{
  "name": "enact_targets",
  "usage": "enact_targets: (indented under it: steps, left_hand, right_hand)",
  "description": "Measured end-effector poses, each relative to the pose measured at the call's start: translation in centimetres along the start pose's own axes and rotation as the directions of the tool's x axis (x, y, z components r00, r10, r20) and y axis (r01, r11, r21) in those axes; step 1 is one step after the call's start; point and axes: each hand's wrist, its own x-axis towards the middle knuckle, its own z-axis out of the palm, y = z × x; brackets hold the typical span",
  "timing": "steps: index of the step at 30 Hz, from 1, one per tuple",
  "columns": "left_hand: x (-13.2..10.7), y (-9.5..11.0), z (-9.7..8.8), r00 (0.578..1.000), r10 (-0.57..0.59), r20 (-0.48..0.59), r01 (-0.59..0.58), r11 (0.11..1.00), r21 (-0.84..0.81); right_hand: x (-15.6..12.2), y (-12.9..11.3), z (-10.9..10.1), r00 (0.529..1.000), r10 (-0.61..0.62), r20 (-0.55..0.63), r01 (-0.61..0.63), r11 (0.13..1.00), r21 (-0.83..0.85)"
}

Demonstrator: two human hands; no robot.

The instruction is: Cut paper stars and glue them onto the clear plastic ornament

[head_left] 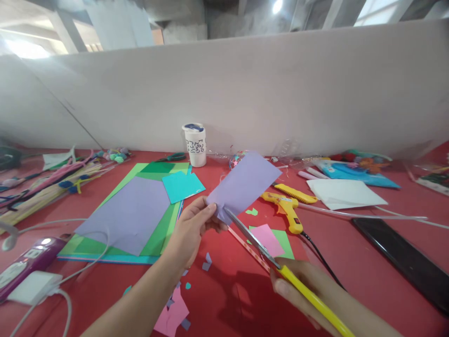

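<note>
My left hand pinches the lower corner of a lilac paper piece and holds it up above the red table. My right hand grips yellow-handled scissors. The scissor blades point up and left, and their tips meet the paper's bottom edge just beside my left fingers. Small paper scraps in pink, lilac and teal lie on the table below my left forearm.
A stack of coloured sheets lies at left, a white cup behind it. A yellow glue gun, a yellow cutter, white paper and a black phone sit at right. Pipe cleaners and a power strip are far left.
</note>
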Motion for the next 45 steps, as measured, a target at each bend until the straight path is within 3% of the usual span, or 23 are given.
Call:
enact_targets:
  steps: [10, 14, 23, 29, 31, 34, 36, 39, 43, 45]
  left_hand:
    - [-0.5, -0.7, 1.0, 0.999, -0.025, 0.042, 0.021, 0.997, 0.078]
    - [-1.0, -1.5, 1.6, 0.998, -0.039, 0.053, 0.036, 0.998, 0.048]
    - [-0.8, -1.8, 1.6, 0.999, -0.001, 0.053, -0.003, 0.996, 0.089]
    - [-0.9, -1.3, 1.6, 0.989, -0.081, 0.123, 0.058, 0.982, 0.178]
    - [-0.8, -1.1, 1.5, 0.971, -0.171, 0.166, 0.112, 0.942, 0.318]
    - [-0.3, -1.2, 0.7, 0.964, -0.247, 0.096, 0.141, 0.783, 0.605]
    - [0.2, -1.5, -0.2, 0.977, -0.212, 0.026, 0.132, 0.692, 0.710]
    - [1.1, -2.0, -1.6, 0.989, -0.149, -0.010, 0.103, 0.633, 0.768]
    - [1.6, -2.0, -2.1, 0.999, 0.012, -0.035, 0.020, 0.617, 0.787]
    - [1.5, -1.8, -1.6, 0.999, 0.036, -0.039, 0.007, 0.642, 0.767]
  right_hand:
    - [0.2, 0.9, 0.5, 0.999, -0.035, 0.019, 0.034, 0.999, 0.022]
    - [0.3, 1.6, 1.4, 0.996, -0.034, -0.088, 0.037, 0.999, 0.037]
    - [0.5, 0.9, 1.7, 0.988, 0.133, -0.077, -0.121, 0.981, 0.152]
    - [0.4, 0.0, 1.1, 0.982, 0.125, -0.141, -0.084, 0.961, 0.264]
    - [0.5, 0.1, 0.7, 0.979, 0.118, -0.165, -0.063, 0.951, 0.303]
    - [0.8, 0.5, 0.2, 0.976, 0.135, -0.169, -0.074, 0.942, 0.326]
    - [0.9, 0.7, 0.2, 0.970, 0.136, -0.200, -0.065, 0.944, 0.324]
    - [1.1, 0.4, 0.3, 0.958, 0.121, -0.259, -0.049, 0.962, 0.269]
    - [1.2, -0.1, 0.2, 0.956, 0.148, -0.253, -0.079, 0.961, 0.264]
    - [1.2, -0.3, 0.1, 0.955, 0.139, -0.260, -0.067, 0.961, 0.267]
